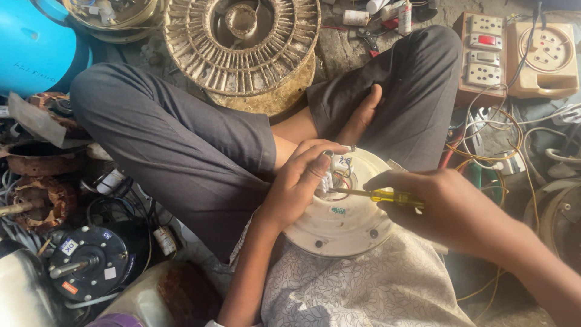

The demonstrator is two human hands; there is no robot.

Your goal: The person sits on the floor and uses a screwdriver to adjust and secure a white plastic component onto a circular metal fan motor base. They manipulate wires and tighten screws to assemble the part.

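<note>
A round cream-white fan motor housing [345, 221] rests in my lap. My left hand [299, 181] grips its upper left rim, fingers curled over a small white terminal block with red wires [336, 172]. My right hand [445, 209] holds a screwdriver with a clear yellow handle [387, 195]. Its thin shaft points left, and the tip meets the terminal block just under my left fingers.
I sit cross-legged in grey trousers [181, 145] on a littered floor. A rusty fan stator disc [242, 42] lies ahead. Switch and socket boards [484, 57] with tangled wires [490, 151] sit at right. Black and rusted motors [85, 260] crowd the left, a blue housing [33, 48] top left.
</note>
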